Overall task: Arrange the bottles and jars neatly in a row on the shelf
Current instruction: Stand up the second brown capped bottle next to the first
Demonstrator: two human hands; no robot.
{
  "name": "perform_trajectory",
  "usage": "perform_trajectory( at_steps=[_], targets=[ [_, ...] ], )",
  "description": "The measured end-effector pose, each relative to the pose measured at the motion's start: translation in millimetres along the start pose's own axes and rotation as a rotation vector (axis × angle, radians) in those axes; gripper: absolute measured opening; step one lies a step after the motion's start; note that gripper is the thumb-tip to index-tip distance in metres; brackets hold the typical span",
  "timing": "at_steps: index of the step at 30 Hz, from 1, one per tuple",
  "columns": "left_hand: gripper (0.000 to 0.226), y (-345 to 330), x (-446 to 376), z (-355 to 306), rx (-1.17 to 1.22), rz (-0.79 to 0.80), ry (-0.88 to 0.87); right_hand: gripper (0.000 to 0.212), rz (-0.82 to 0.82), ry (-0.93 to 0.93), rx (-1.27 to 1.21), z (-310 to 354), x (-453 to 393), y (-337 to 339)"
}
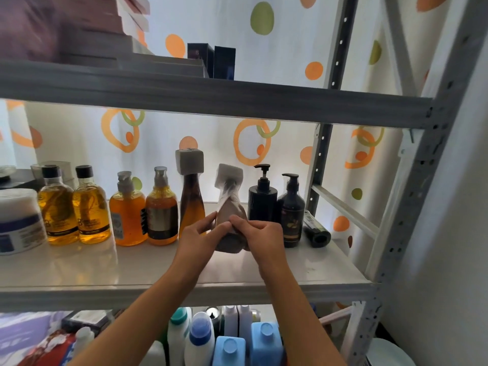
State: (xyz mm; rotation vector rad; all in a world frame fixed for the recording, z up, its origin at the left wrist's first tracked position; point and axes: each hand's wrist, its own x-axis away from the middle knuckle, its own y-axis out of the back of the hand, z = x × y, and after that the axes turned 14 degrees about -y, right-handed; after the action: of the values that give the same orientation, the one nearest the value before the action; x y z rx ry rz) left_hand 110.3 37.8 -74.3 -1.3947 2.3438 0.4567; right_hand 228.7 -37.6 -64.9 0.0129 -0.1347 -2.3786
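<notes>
A grey-beige bottle with a square white cap [229, 207] stands tilted on the white shelf [132, 270], wrapped in clear film. My left hand [203, 233] and my right hand [260, 235] both grip its lower body. To its left stands an amber bottle with a grey cube cap [191, 199], then two orange pump bottles [161, 210] [128, 211] and two yellow black-capped bottles [91, 207] [58, 207]. To its right stand two black pump bottles [262, 199] [290, 212]. A white jar [19, 220] sits at the far left.
A black tube [315, 229] lies on its side at the right end of the shelf, by the metal upright [412, 196]. The shelf above [211, 96] carries dark boxes. Below are blue-and-white detergent bottles [229, 342]. A spotted curtain hangs behind.
</notes>
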Motion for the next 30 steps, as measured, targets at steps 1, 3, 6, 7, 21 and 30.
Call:
perform_trajectory(
  at_steps=[1, 3, 6, 7, 21, 30],
  targets=[
    [0.058, 3, 0, -1, 0.022, 0.004, 0.002, 0.033, 0.024, 0.025, -0.006, 1, 3, 2],
    [0.06, 8, 2, -5, 0.098, 0.031, 0.001, 0.031, 0.06, 0.078, 0.0, 3, 8, 6],
    [0.061, 9, 11, -14, 0.13, 0.04, -0.051, 0.03, 0.088, 0.135, 0.021, 3, 16, 9],
    [0.062, 8, 13, -16, 0.092, 0.037, -0.086, 0.029, 0.099, 0.145, 0.02, 4, 17, 10],
    [0.085, 9, 11, -13, -0.03, 0.134, -0.27, 0.032, 0.148, 0.235, 0.093, 13, 23, 23],
    [0.091, 9, 13, -11, -0.014, 0.144, -0.286, 0.029, 0.112, 0.254, 0.068, 9, 23, 21]
  ],
)
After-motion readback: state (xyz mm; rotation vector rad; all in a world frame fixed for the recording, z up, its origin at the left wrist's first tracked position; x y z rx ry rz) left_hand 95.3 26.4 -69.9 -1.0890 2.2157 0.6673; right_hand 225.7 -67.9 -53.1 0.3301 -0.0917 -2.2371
